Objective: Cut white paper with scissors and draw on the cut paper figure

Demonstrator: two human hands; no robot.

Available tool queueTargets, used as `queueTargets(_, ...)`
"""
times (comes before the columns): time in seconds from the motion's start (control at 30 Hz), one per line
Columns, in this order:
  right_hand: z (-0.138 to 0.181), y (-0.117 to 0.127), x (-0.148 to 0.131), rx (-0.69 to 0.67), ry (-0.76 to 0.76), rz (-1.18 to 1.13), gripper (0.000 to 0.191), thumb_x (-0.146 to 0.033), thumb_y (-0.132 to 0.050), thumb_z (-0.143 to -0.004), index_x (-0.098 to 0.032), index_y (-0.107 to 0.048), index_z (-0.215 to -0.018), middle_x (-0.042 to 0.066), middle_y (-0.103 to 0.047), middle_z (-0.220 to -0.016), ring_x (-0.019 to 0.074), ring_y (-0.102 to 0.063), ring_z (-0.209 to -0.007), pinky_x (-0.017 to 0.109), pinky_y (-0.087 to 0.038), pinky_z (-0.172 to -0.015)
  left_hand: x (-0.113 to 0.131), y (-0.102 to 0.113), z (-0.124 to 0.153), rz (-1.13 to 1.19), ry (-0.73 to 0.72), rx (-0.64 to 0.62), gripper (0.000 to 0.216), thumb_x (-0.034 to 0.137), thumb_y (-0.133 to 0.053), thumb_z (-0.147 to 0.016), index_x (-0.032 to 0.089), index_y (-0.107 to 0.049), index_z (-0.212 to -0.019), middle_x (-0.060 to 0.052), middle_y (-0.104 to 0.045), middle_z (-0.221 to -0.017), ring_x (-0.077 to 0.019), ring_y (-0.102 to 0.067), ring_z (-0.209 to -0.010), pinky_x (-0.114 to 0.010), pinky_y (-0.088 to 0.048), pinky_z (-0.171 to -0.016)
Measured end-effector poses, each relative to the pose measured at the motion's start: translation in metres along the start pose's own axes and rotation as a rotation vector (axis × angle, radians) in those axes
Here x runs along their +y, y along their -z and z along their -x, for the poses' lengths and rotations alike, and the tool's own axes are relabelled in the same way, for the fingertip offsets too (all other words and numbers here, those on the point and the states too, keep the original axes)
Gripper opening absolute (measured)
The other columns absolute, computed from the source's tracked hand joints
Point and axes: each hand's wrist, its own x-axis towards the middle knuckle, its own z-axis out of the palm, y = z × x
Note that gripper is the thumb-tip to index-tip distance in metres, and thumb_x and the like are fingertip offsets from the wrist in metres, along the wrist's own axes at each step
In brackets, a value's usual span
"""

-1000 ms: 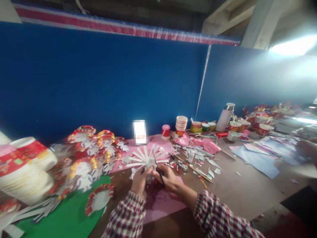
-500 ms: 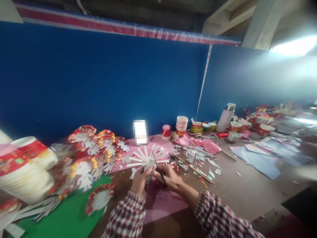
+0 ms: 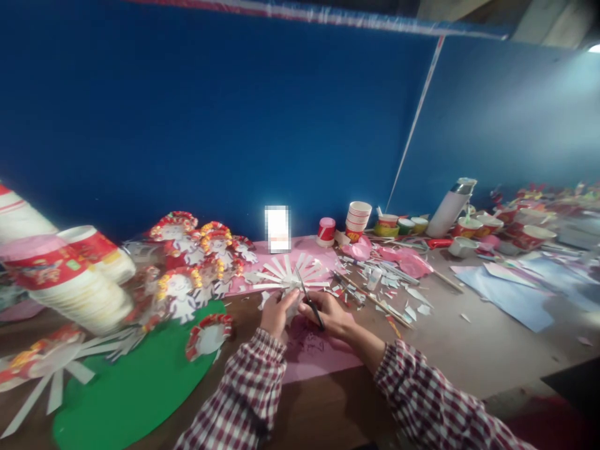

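Near the middle of the table, my left hand (image 3: pixel 275 314) is closed on a white paper piece (image 3: pixel 287 275) whose long strips fan out beyond the fingers. My right hand (image 3: pixel 332 315) holds a pair of dark-handled scissors (image 3: pixel 319 320), with the blades pointing away from me beside the paper. Where the blades meet the paper is too blurred to tell. Below both hands lies a pink sheet (image 3: pixel 316 365) with dark handwriting.
Stacked paper cups (image 3: pixel 77 287) lean at the left, near decorated paper figures (image 3: pixel 182 297) and a green sheet (image 3: pixel 135 387). White scraps (image 3: pixel 389 289) and sticks (image 3: pixel 372 306) lie to the right. A thermos (image 3: pixel 450 209) stands by the blue partition (image 3: pixel 210 112).
The camera has tilted down and turned slightly left, so more of the left table side shows. Both hands keep their hold on the paper and the scissors.
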Motion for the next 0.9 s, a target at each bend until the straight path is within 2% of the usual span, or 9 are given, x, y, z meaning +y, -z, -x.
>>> queueTargets(0.5,0.002,0.003,-0.007,-0.02,0.013,0.014,0.038,-0.049,-0.055,-0.078,-0.012,-0.053,-0.071,-0.003,-0.04,-0.062,0.0083,-0.035,-0.057,0.018,-0.027,-0.049,0.008,0.003,0.002,-0.07,0.002,-0.024,0.026,0.029,-0.076,-0.054,0.01,-0.069,-0.07,-0.006,-0.066,-0.058,-0.0157,-0.059,-0.051,-0.024,-0.043,-0.048)
queueTargets(0.67,0.001,0.003,-0.007,-0.025,0.012,0.002,0.042,-0.053,-0.055,-0.076,-0.013,-0.052,-0.068,-0.004,-0.037,-0.059,0.0078,-0.033,-0.055,0.018,-0.025,-0.047,0.008,0.003,0.001,-0.117,-0.032,0.003,0.022,0.03,-0.074,-0.057,0.01,-0.068,-0.065,-0.004,-0.064,-0.054,-0.0134,-0.056,-0.047,-0.023,-0.042,-0.047)
queueTargets(0.9,0.002,0.007,-0.01,-0.056,0.008,0.042,0.043,-0.055,-0.054,-0.075,-0.013,-0.049,-0.064,-0.004,-0.034,-0.058,0.0077,-0.03,-0.054,0.019,-0.023,-0.047,0.008,0.011,-0.004,-0.117,0.025,-0.026,0.024,0.03,-0.075,-0.054,0.01,-0.069,-0.067,-0.005,-0.062,-0.051,-0.0152,-0.055,-0.045,-0.025,-0.04,-0.044)
